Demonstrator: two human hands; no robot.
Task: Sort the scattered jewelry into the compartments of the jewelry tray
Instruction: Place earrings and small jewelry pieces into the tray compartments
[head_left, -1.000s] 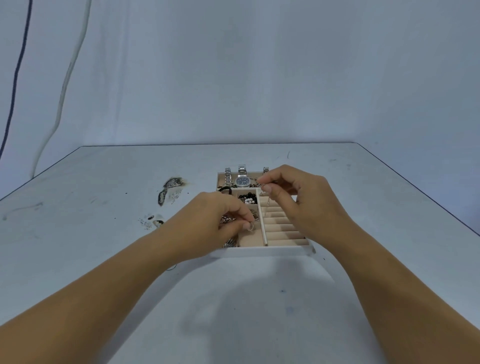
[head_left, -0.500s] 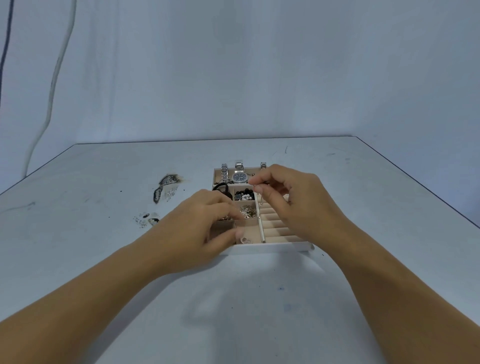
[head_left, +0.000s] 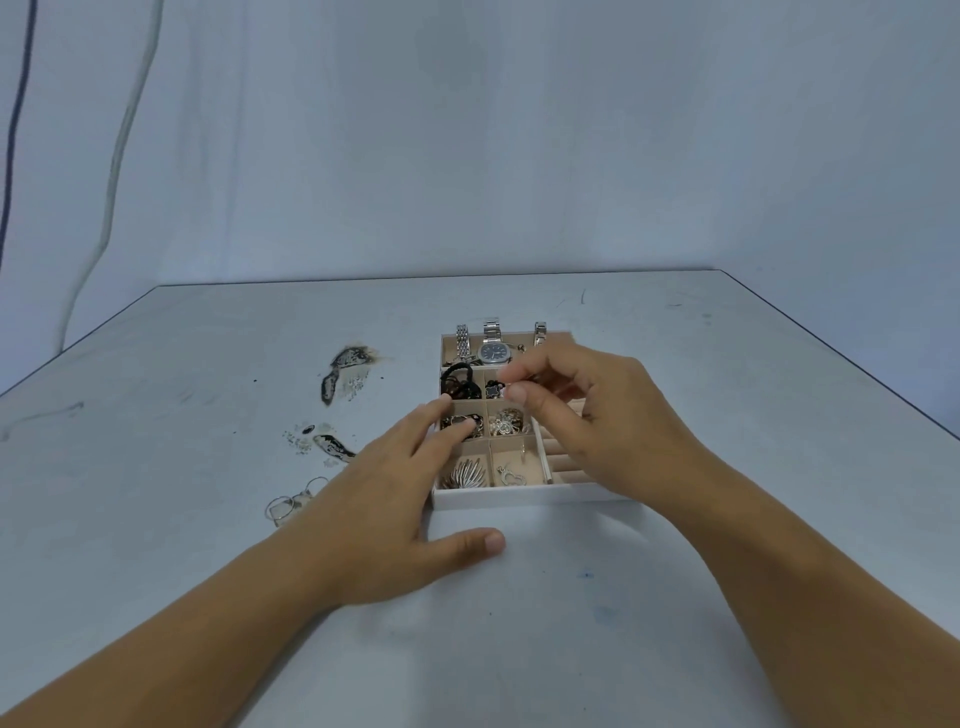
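A white jewelry tray (head_left: 519, 500) with beige compartments lies on the table. Watches (head_left: 492, 352) fill its far row; black bands, chains, a silver fan brooch (head_left: 465, 475) and a heart pendant (head_left: 511, 475) lie in the cells below. My left hand (head_left: 395, 499) lies flat with straight fingers, its fingertips over the tray's left middle cell, its thumb on the table. My right hand (head_left: 587, 415) hovers over the tray's right side, thumb and forefinger pinched together on something too small to make out. Silver rings (head_left: 291, 504) lie on the table left of my left hand.
Loose small jewelry pieces (head_left: 332, 447) and dark scorch marks (head_left: 345, 371) lie on the table left of the tray. The table's right edge (head_left: 852, 364) runs diagonally. A wall with hanging cables stands behind.
My left hand has let go, flattened out and slid back toward the tray's left front corner. The heart pendant now lies uncovered in the near cell. My right hand stayed over the tray.
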